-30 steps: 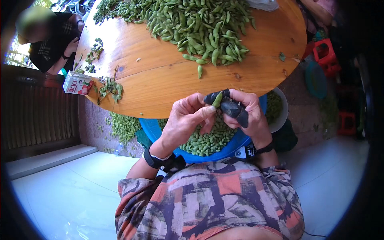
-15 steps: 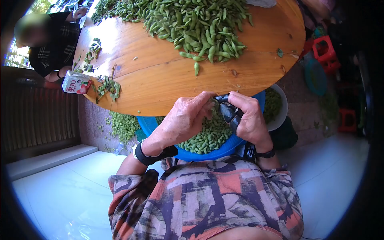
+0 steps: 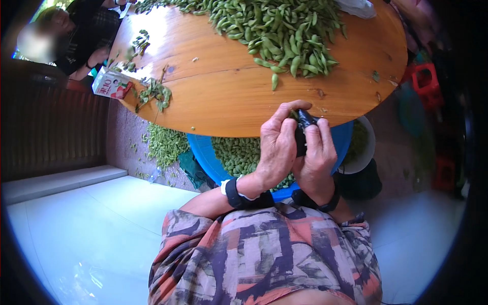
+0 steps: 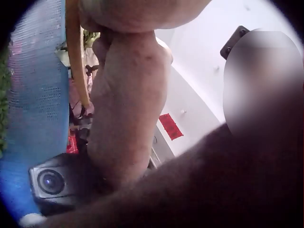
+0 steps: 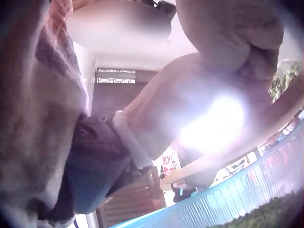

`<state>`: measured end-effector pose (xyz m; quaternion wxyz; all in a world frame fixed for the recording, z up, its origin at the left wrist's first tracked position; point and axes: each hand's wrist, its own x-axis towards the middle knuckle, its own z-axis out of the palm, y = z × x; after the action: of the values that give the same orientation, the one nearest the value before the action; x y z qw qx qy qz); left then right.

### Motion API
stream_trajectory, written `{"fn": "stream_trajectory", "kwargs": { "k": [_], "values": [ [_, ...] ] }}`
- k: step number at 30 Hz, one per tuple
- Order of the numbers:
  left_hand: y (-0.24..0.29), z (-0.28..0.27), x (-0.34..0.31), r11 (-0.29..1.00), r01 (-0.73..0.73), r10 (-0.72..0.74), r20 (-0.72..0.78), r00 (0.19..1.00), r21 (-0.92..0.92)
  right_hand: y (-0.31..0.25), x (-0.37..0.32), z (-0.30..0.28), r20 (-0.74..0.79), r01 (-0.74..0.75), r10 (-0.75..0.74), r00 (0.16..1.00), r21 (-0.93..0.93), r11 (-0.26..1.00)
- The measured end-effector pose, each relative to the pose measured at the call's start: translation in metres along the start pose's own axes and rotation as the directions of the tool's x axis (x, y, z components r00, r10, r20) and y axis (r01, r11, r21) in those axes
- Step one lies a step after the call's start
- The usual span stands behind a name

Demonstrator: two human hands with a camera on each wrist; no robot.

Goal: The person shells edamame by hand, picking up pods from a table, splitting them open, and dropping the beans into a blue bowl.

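Above the near table edge in the head view, my left hand (image 3: 279,145) and right hand (image 3: 316,157) meet, fingers curled together. Black covers (image 3: 306,119) wrap fingers of the right hand. A sliver of green soybean pod (image 3: 293,114) shows where the fingertips of both hands pinch it; the rest is hidden by the fingers. Under the hands sits a blue basin (image 3: 202,155) with shelled green soybeans (image 3: 236,155) inside. A big heap of soybean pods (image 3: 279,33) covers the far part of the wooden table (image 3: 223,96). The wrist views show mostly skin, straps and basin wall.
One lone pod (image 3: 274,81) lies before the heap. Wilted leafy stems (image 3: 155,94) and a drink carton (image 3: 112,84) are at the table's left edge. Pods or husks (image 3: 165,145) lie on the floor. A pale bucket (image 3: 367,152) stands right of the basin. Another person (image 3: 91,30) sits at far left.
Both hands have drawn closer together, the left turning its back toward the head camera. The pod, plainly visible between the fingertips a second ago, is now mostly covered. The head view has shifted slightly.
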<state>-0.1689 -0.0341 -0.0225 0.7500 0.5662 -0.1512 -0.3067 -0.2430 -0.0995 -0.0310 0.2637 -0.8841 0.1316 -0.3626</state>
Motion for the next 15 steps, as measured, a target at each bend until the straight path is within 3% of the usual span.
{"fn": "stream_trajectory", "kwargs": {
  "k": [2, 6, 7, 8, 9, 10, 14, 15],
  "values": [
    [0.002, 0.000, 0.001, 1.000, 0.005, -0.004, 0.006, 1.000, -0.013, 0.003, -0.001, 0.000, -0.030, 0.007, -0.008, 1.000, -0.027, 1.000],
    [-0.002, -0.010, 0.004, 0.974, 0.183, -0.166, 0.131, 0.977, -0.133, 0.006, -0.001, -0.005, -0.044, -0.037, 0.035, 0.998, -0.050, 0.998],
    [-0.006, -0.013, 0.007, 0.975, -0.175, 0.146, 0.198, 0.969, 0.138, 0.006, -0.002, -0.006, -0.046, -0.036, 0.034, 0.998, -0.050, 0.998],
    [-0.009, -0.015, 0.008, 0.780, -0.517, 0.408, 0.339, 0.848, 0.352, 0.009, -0.006, -0.005, -0.042, 0.000, -0.002, 0.999, -0.041, 0.999],
    [0.000, -0.019, 0.005, 0.633, -0.617, 0.439, 0.440, 0.783, 0.468, 0.007, -0.006, -0.008, -0.026, 0.035, -0.035, 0.999, -0.026, 0.999],
    [0.000, -0.020, 0.005, 0.637, -0.620, 0.439, 0.445, 0.780, 0.459, 0.006, -0.003, -0.008, -0.021, 0.076, -0.076, 0.997, -0.014, 0.997],
    [-0.011, -0.021, 0.007, 0.702, -0.564, 0.390, 0.428, 0.816, 0.435, 0.007, -0.005, -0.007, -0.039, 0.008, -0.006, 0.999, 0.063, 0.998],
    [-0.012, -0.019, 0.005, 0.841, -0.392, 0.266, 0.346, 0.900, 0.372, 0.007, -0.005, -0.007, -0.047, 0.000, 0.002, 0.999, 0.039, 0.999]
  ]
}}
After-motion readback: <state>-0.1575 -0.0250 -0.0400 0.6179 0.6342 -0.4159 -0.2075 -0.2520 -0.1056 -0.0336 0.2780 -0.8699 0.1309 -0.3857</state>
